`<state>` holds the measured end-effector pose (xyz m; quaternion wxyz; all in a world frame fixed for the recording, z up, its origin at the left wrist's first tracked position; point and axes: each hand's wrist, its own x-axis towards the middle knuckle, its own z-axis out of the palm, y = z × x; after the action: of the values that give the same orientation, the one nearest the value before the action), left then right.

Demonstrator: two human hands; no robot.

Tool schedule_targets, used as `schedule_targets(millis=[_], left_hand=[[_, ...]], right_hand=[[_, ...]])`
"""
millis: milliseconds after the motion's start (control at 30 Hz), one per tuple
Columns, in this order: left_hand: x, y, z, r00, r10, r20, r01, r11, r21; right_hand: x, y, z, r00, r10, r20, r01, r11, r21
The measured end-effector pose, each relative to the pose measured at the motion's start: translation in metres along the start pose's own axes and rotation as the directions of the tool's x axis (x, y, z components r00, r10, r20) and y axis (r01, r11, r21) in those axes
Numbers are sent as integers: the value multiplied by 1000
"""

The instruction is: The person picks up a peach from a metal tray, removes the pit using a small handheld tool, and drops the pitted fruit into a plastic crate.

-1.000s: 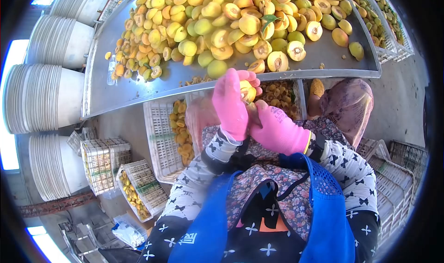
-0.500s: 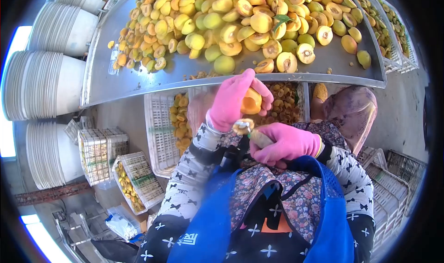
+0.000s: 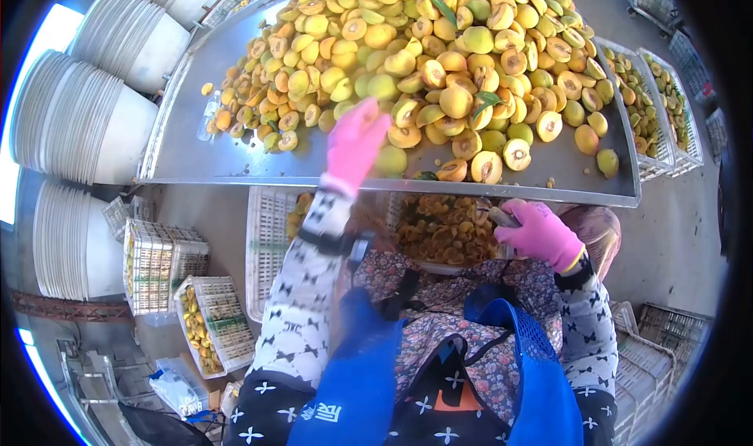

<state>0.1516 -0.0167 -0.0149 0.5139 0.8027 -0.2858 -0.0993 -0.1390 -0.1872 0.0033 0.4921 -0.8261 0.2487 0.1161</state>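
My left hand [image 3: 357, 144], in a pink glove and slightly blurred, reaches over the front edge of the metal table [image 3: 290, 162] with its fingers stretched toward a heap of halved yellow peaches [image 3: 337, 58]. A greenish-yellow peach [image 3: 390, 161] lies just right of it. Lower on the right, my right hand [image 3: 541, 234], also pink-gloved, is closed round the handle of a small pitting tool [image 3: 503, 217], its metal end pointing up and left. Beneath the table edge, a crate holds pitted brown-orange scraps [image 3: 439, 230], left of the right hand.
White crates of peaches stand at the far right [image 3: 665, 160] and lower left [image 3: 243, 344]. Stacks of white tubs [image 3: 118, 132] line the left side. A plastic bottle [image 3: 209, 116] lies on the table's left part. Another crate [image 3: 263, 265] stands below the table edge.
My left hand has moved up from in front of me to the heap, and the peach half it held is gone from it. My right hand has moved right with the tool; the pit at its tip is gone.
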Motion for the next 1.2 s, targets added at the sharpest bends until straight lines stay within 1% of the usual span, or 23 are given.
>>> schedule_targets(millis=[33,67,133,167,200,233,267,300,333,367,400,467,600,700,733,800,867,933,967,1000,1033,1133,1200], left_hand=[[14,-7,18,990,142,-4,-140,982,124],[29,-19,30,971,232,47,-235,917,324],[49,-39,54,906,374,197,-406,642,650],[51,-46,60,908,382,170,-398,665,632],[51,-49,62,911,386,144,-388,686,616],[47,-46,58,915,386,119,-375,704,603],[43,-43,51,922,379,79,-371,808,457],[32,-27,43,977,209,37,-212,973,87],[18,-8,33,998,24,66,-4,956,-293],[2,6,23,977,-147,154,211,758,-617],[-12,12,16,963,-163,215,268,671,-691],[-36,22,10,931,-162,328,365,461,-809],[-79,34,24,911,-108,398,401,458,-794],[-100,52,30,895,-49,443,417,445,-792],[-104,67,26,854,-70,516,498,394,-772],[-104,33,34,903,182,389,147,720,-678],[-107,28,37,903,161,398,199,666,-719],[-108,47,35,814,-100,573,581,158,-798],[-108,48,36,911,39,410,320,559,-765],[-110,48,38,926,239,290,-32,819,-573],[-112,48,40,856,457,242,-394,880,-267],[-116,49,45,908,377,183,-274,865,-421],[-121,48,49,968,75,241,135,651,-747]], right_hand=[[-7,-1,-3,998,57,38,-58,998,21],[-10,20,4,992,-122,-38,118,988,-103],[-22,43,20,954,-292,-64,278,945,-172],[-26,49,21,924,-376,-71,355,912,-208],[-38,24,14,990,-135,43,138,986,-97],[-38,23,16,990,-144,1,143,986,-81],[-39,24,19,987,-154,-40,152,986,-62],[-37,24,22,982,-167,-84,164,986,-41],[-34,20,25,973,-181,-144,187,982,31],[-30,12,28,961,-192,-198,214,972,98],[-26,2,30,948,-203,-245,246,956,157],[-17,-20,36,924,-226,-310,304,923,235],[4,-36,62,723,-496,-481,603,793,88],[7,-37,72,665,-525,-532,618,786,-3],[8,-30,76,684,-482,-547,575,818,-2],[5,-26,69,688,-523,-504,564,822,-83],[1,-24,68,683,-540,-492,544,825,-150],[-7,-32,65,679,-551,-485,507,830,-234],[-10,-36,65,679,-557,-478,489,829,-273],[-10,-36,67,680,-562,-472,454,827,-331],[-9,-35,69,681,-566,-465,417,822,-388],[-7,-34,70,676,-595,-436,373,786,-493],[-5,-30,73,696,-595,-403,350,771,-532]])
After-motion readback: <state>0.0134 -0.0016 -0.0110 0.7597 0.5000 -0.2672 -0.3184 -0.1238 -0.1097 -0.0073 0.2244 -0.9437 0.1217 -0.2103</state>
